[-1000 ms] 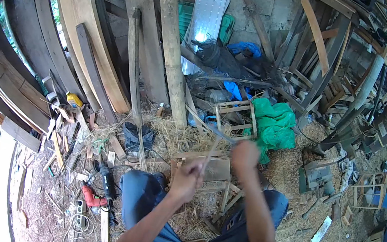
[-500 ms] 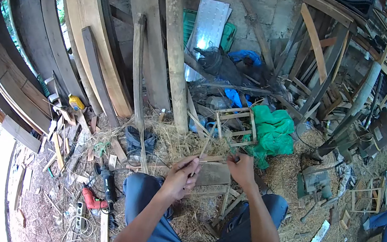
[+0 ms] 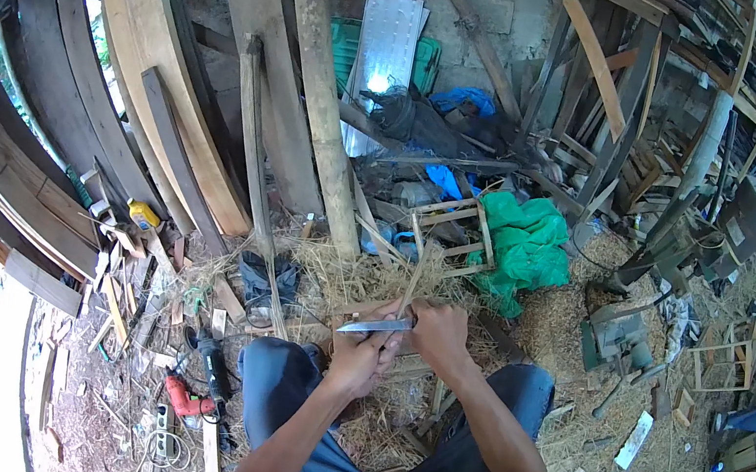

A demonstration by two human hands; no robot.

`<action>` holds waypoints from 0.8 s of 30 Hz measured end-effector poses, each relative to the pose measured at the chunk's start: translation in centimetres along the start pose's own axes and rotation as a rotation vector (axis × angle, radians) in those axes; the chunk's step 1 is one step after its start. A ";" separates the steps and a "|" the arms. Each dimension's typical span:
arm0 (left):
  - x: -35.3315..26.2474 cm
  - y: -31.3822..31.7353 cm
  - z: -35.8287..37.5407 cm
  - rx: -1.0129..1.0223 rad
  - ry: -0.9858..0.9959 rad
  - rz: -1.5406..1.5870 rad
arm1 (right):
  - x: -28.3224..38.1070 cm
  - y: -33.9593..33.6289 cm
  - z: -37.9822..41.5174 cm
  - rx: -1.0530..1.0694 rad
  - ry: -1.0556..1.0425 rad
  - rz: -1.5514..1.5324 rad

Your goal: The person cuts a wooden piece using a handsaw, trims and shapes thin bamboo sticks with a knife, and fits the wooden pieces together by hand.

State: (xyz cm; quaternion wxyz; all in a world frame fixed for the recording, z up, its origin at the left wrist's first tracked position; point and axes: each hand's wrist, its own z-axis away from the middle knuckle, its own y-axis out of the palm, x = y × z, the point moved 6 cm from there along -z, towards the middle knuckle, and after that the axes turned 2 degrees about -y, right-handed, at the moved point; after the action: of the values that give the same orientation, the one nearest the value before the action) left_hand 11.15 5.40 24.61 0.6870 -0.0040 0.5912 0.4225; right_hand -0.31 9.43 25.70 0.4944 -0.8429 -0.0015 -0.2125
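My left hand (image 3: 357, 356) clamps a thin stick (image 3: 412, 286) aimed at twelve o'clock; my right hand (image 3: 441, 336) grips a knife (image 3: 373, 326) pointing toward nine

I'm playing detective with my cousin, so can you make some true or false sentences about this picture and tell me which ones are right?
1. The right hand holds a knife with a silvery metal blade. True.
2. The left hand is empty. False: it grips a thin, pale wooden stick.
3. The crumpled bright green sheet is to the right of the tall round wooden pole in the picture. True.
4. The small yellow bottle is on the picture's right side. False: it is on the left.
5. The red power tool lies on the ground. True.
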 end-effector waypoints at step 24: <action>0.6 -3.4 -0.4 -0.064 0.031 -0.056 | -0.6 1.3 -0.1 0.040 0.015 -0.046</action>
State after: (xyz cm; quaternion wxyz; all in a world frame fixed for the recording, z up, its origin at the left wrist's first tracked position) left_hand 12.80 3.36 22.38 0.6887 -0.0491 0.5877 0.4216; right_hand -0.57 8.79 24.43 0.5059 -0.8310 -0.0214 -0.2302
